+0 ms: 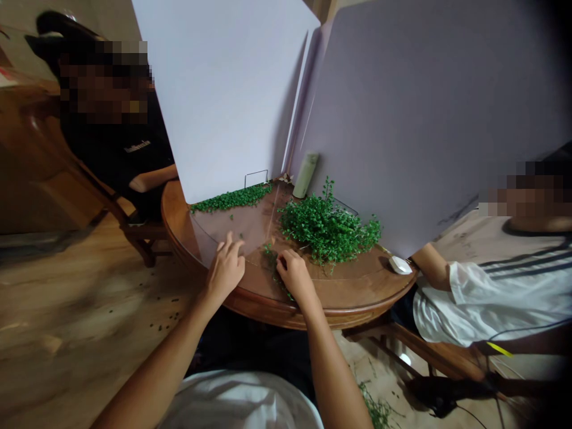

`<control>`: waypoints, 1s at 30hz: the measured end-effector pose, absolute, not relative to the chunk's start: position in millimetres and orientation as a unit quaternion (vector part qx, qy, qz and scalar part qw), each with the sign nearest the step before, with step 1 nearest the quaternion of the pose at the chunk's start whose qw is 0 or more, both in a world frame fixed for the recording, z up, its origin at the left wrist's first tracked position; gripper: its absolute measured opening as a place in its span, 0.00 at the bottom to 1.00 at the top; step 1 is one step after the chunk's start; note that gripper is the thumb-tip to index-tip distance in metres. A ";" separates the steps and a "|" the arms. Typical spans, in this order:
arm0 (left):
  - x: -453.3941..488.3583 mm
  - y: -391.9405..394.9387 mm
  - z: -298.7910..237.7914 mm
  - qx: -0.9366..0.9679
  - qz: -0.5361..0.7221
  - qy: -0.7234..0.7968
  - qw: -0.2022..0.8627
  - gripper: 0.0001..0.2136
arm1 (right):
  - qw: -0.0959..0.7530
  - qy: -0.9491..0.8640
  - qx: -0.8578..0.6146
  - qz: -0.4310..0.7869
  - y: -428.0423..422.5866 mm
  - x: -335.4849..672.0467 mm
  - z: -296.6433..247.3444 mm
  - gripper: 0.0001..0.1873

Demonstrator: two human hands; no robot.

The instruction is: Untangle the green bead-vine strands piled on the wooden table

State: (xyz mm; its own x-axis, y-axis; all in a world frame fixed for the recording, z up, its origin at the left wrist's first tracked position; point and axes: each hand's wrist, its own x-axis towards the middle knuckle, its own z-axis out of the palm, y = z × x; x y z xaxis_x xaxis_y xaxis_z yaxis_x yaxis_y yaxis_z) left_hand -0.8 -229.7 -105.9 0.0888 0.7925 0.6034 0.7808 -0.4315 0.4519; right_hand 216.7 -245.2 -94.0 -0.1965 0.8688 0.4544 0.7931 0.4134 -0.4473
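- Left hand (226, 268): grip apart, fingers spread on a clear plastic sheet (232, 232).
- Right hand (292, 275): grip curled at a loose green sprig (273, 262); clamped or not, cannot tell.
- Green plant heap (328, 226): on the round wooden desk (268, 313), just beyond the right hand.
- Co-worker's black shirt (116, 143): white lettering (137, 146), unreadable.

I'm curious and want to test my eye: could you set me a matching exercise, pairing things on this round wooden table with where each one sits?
Things:
1. Bushy heap of small-leaved green sprigs
2. Pale green cylinder
3. Small white oval object
4. Narrow strip of green sprigs

Places:
A. Beside the forearm of the person seated at right
B. Along the foot of the tall white board
C. Just beyond the right hand
D. In the corner where the two tall boards meet

Pairs: 1-C, 2-D, 3-A, 4-B
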 end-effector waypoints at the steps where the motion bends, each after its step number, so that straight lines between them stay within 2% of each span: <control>1: 0.8 -229.3 -107.6 0.732 0.414 0.541 0.002 0.18 | 0.334 -0.771 -0.539 0.057 -245.3 216.6 -93.8 0.07; 3: 2.6 -229.1 -110.1 0.729 0.409 0.549 -0.002 0.27 | 0.334 -0.770 -0.540 0.057 -245.5 216.2 -93.3 0.08; 5: 2.8 -229.3 -110.9 0.738 0.400 0.544 -0.001 0.28 | 0.334 -0.770 -0.540 0.059 -245.7 216.0 -92.5 0.08; 16: 4.4 -236.8 -92.7 0.801 0.382 0.459 0.046 0.11 | 0.336 -0.788 -0.507 0.101 -256.5 213.5 -78.2 0.08; 22: 23.0 -244.8 -89.4 0.854 0.353 0.372 0.090 0.07 | 0.332 -0.803 -0.481 0.118 -258.9 214.0 -75.5 0.08; 27: 29.8 -243.0 -95.1 0.849 0.344 0.390 0.094 0.04 | 0.333 -0.801 -0.485 0.110 -255.3 213.5 -80.4 0.09; 30: 30.0 -241.7 -94.5 0.846 0.341 0.399 0.090 0.05 | 0.334 -0.798 -0.491 0.103 -254.1 212.5 -82.0 0.09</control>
